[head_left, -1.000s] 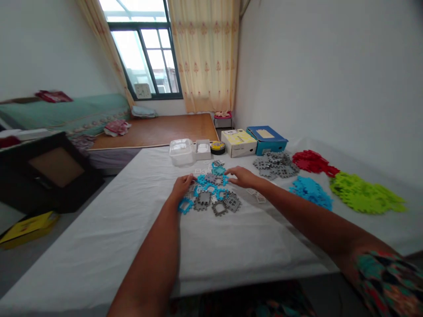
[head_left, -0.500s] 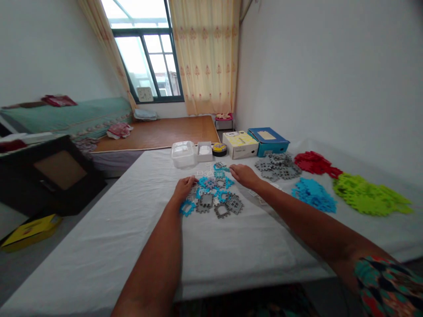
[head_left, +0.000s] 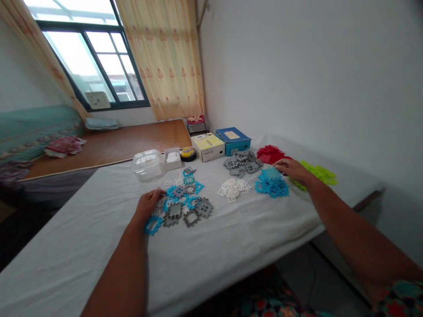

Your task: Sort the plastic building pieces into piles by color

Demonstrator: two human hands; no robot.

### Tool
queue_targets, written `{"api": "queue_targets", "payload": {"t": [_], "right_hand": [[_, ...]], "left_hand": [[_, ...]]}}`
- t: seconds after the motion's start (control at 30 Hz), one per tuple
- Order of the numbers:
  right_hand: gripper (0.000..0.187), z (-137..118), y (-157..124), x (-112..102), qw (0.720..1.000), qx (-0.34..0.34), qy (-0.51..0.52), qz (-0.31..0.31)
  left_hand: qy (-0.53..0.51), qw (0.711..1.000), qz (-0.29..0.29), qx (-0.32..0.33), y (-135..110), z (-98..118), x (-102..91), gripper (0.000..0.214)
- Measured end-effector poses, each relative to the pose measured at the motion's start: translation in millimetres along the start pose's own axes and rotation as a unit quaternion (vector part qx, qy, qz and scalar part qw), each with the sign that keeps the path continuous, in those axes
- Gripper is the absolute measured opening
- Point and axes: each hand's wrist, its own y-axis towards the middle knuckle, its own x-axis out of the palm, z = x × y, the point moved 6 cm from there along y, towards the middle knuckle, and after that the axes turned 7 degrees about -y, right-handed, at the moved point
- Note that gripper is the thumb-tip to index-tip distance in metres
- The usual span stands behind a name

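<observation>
Over the pile of blue interlocking plastic tiles (head_left: pixel 272 187), my right hand (head_left: pixel 292 171) pinches a light blue interlocking tile (head_left: pixel 271 172) by its edge. My left hand (head_left: pixel 149 203) rests on the cloth at the left side of a mixed heap, fingers stretched toward it and holding nothing that I can see. That heap has grey tiles (head_left: pixel 175 210), square-holed grey frames (head_left: pixel 191 218), blue tiles and clear-white pieces. A blue square frame (head_left: pixel 153 225) lies near my left wrist.
Grey tiles (head_left: pixel 243 164), red tiles (head_left: pixel 271 154), lime-green tiles (head_left: pixel 319 174) and small white frames (head_left: pixel 233 188) form separate piles. Behind stand a clear plastic box (head_left: pixel 148 169), a white tray (head_left: pixel 172 164), a round tin (head_left: pixel 188 154), a yellow-white box (head_left: pixel 211 152) and a blue box (head_left: pixel 236 145).
My right hand has moved right from the mixed heap to the blue pile, with a blue tile in its fingers. The view has turned right. My left hand stays beside the heap.
</observation>
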Motion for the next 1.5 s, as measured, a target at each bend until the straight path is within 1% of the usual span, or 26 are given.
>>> {"api": "queue_targets", "payload": {"t": [0.1,0.13,0.2,0.27,0.3,0.33,0.37,0.43,0.5,0.57,0.6,0.67,0.73,0.8,0.9,0.97,1.03,1.1,1.2,1.27,1.37,1.43,1.5], "right_hand": [[0.031,12.8,-6.4,0.1,0.999,0.010,-0.017,-0.026],[0.031,13.2,-6.9,0.4,0.999,0.005,-0.043,-0.022],[0.029,8.5,-6.2,-1.9,0.993,-0.010,-0.113,0.020],[0.028,-5.3,-4.7,-3.7,0.982,-0.032,-0.169,0.079],[0.028,-15.9,-4.0,-1.4,0.978,-0.046,-0.178,0.098],[0.028,-29.1,-3.4,4.3,0.977,-0.064,-0.174,0.104],[0.028,-45.0,-2.9,13.8,0.978,-0.088,-0.162,0.097],[0.027,-83.0,-4.1,43.7,0.979,-0.149,-0.130,0.051],[0.025,-124.6,-8.8,85.1,0.970,-0.218,-0.101,-0.023],[0.023,-163.6,-14.8,130.6,0.951,-0.282,-0.086,-0.091],[0.023,-180.7,-16.4,152.6,0.940,-0.310,-0.086,-0.115],[0.023,-209.6,-14.5,193.6,0.917,-0.356,-0.106,-0.143],[0.026,-231.3,-4.3,229.4,0.899,-0.385,-0.142,-0.156],[0.029,-245.6,12.4,258.6,0.891,-0.384,-0.186,-0.159],[0.039,-255.6,37.6,287.5,0.892,-0.349,-0.241,-0.158],[0.041,-257.6,46.2,297.6,0.890,-0.339,-0.256,-0.164],[0.035,-257.0,47.5,301.5,0.885,-0.345,-0.260,-0.174],[0.027,-253.9,45.1,300.8,0.880,-0.352,-0.262,-0.183],[0.029,-249.1,39.7,296.4,0.875,-0.363,-0.256,-0.193],[0.037,-246.6,38.1,293.7,0.882,-0.358,-0.231,-0.201],[0.055,-244.2,39.1,290.7,0.901,-0.331,-0.194,-0.200],[0.062,-245.0,40.1,287.0,0.916,-0.317,-0.173,-0.178],[0.061,-248.1,39.1,280.8,0.928,-0.311,-0.137,-0.152]], "left_hand": [[0.007,1.000,0.001,-0.007,-2.2,1.9,-0.5,0.063],[0.007,1.000,0.002,-0.009,-2.9,2.7,-0.5,0.063],[0.003,1.000,0.004,-0.013,-3.6,3.6,-0.7,0.063],[0.002,1.000,0.006,-0.013,-3.2,4.3,-0.6,0.063],[0.003,1.000,0.008,-0.011,-2.8,4.7,-0.5,0.064],[0.004,1.000,0.009,-0.008,-2.5,5.0,-0.2,0.064],[0.006,1.000,0.009,-0.006,-2.3,5.1,0.1,0.064],[0.006,1.000,0.009,0.000,-2.0,4.5,1.3,0.064],[0.002,1.000,0.002,0.010,-1.5,2.5,3.4,0.063],[0.000,1.000,0.000,0.022,-0.6,-0.9,4.9,0.062],[-0.002,1.000,-0.001,0.024,-0.1,-3.1,5.4,0.061],[-0.004,1.000,-0.002,0.022,0.3,-6.9,6.1,0.061],[-0.008,1.000,-0.006,0.018,-0.3,-8.3,6.6,0.061],[-0.011,1.000,-0.010,0.020,-1.5,-7.1,7.0,0.061],[-0.010,1.000,-0.016,0.024,-2.7,-5.6,7.9,0.058],[-0.008,1.000,-0.016,0.024,-2.2,-6.6,8.5,0.058],[-0.005,1.000,-0.014,0.021,-1.0,-9.0,9.3,0.058],[-0.005,1.000,-0.015,0.019,0.4,-11.1,10.0,0.058],[-0.009,1.000,-0.016,0.023,1.5,-11.9,9.9,0.059],[-0.008,0.999,-0.019,0.026,1.4,-11.2,9.4,0.060],[-0.002,0.999,-0.020,0.027,0.3,-9.9,8.4,0.060],[-0.001,1.000,-0.016,0.025,-0.6,-8.9,7.8,0.060],[-0.003,1.000,-0.015,0.022,-1.1,-7.9,7.8,0.061]]}}
